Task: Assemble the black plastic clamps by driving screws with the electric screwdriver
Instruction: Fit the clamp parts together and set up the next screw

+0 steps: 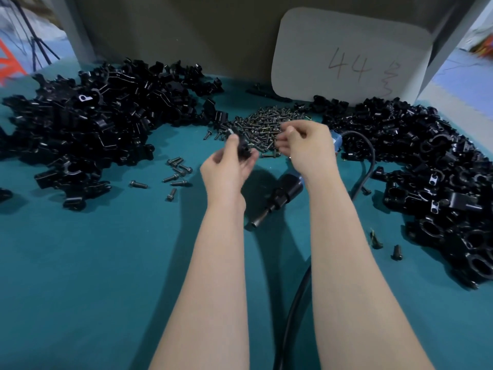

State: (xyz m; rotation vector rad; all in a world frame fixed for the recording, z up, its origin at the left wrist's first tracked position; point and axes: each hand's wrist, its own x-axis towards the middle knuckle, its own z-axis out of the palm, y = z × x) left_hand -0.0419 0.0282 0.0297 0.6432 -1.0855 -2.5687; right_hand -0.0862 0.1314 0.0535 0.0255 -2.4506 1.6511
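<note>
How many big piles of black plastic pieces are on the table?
2: the left heap of black plastic clamp pieces and the right heap. Some pieces may be hidden.

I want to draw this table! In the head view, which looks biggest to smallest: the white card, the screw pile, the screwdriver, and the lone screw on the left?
1. White card.
2. Screw pile and screwdriver: both partly hidden, so I won't rank them.
3. Lone screw.
</note>
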